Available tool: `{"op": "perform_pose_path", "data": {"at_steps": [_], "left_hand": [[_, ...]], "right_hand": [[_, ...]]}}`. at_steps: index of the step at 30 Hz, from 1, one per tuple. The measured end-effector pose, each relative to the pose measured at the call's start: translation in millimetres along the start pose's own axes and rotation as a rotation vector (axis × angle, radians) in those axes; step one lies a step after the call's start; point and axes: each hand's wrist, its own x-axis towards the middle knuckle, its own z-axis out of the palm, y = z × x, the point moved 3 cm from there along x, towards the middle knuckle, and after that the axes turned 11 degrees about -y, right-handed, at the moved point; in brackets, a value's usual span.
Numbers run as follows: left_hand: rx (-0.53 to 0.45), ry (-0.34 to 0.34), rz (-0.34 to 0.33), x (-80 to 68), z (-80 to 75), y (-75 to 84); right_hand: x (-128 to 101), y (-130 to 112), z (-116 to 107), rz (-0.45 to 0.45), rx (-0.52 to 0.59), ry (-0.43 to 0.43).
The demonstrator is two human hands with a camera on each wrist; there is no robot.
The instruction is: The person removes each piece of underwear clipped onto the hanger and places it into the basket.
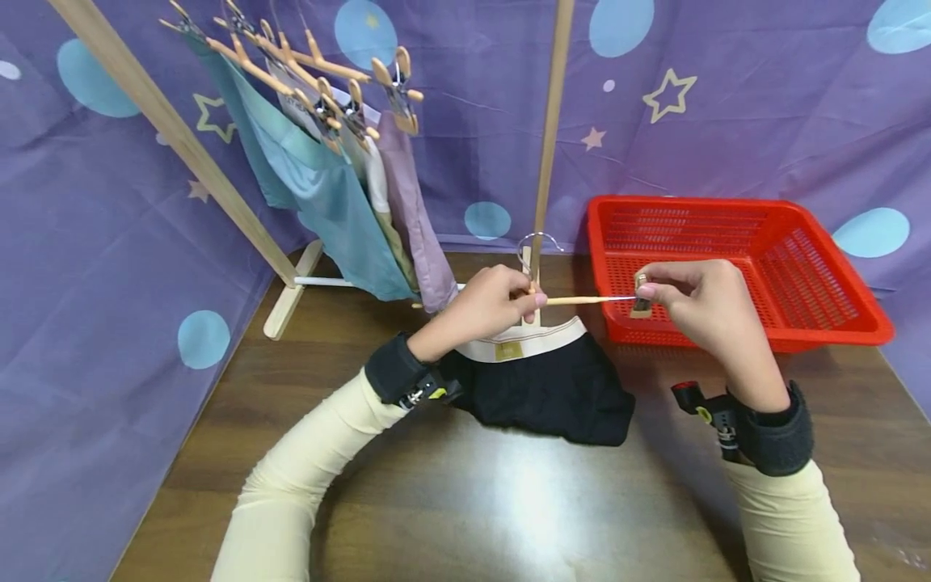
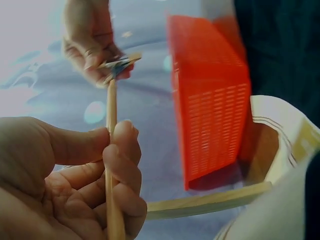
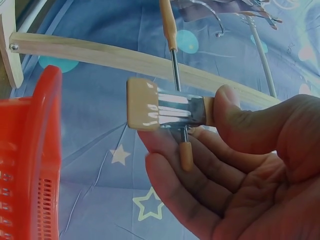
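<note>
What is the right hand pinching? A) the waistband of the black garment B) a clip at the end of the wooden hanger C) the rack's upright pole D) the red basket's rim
B: the right hand pinches the clip on the hanger, whose bar the left hand grips; the red basket sits behind, untouched.

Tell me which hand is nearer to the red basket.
Right. The right hand pinches the hanger clip directly in front of the red basket; the left hand grips the wooden hanger further left, above the black shorts.

Bright, tabletop glare, blurry wrist views
</note>
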Motion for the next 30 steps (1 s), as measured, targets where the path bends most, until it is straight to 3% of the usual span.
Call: {"op": "perform_pose_path", "data": {"at_steps": [7, 16, 22, 30], "left_hand": [[0.087, -0.132, -0.043, -2.8, -8.6, 13.7], [0.115, -0.272, -0.110, -5.9, -16.0, 31.3], [0.015, -0.322, -0.154, -8.0, -17.0, 37.7], [-0.199, -0.438, -0.128, -15.5, -13.7, 51.9]], "right_hand": [[2, 2, 0, -0.031, 0.020, -0.048], [5, 5, 0, -0.078, 0.033, -0.057], [6, 6, -1, -0.100, 0.034, -0.066], [7, 8, -2, -0.158, 0.083, -0.056]]}}
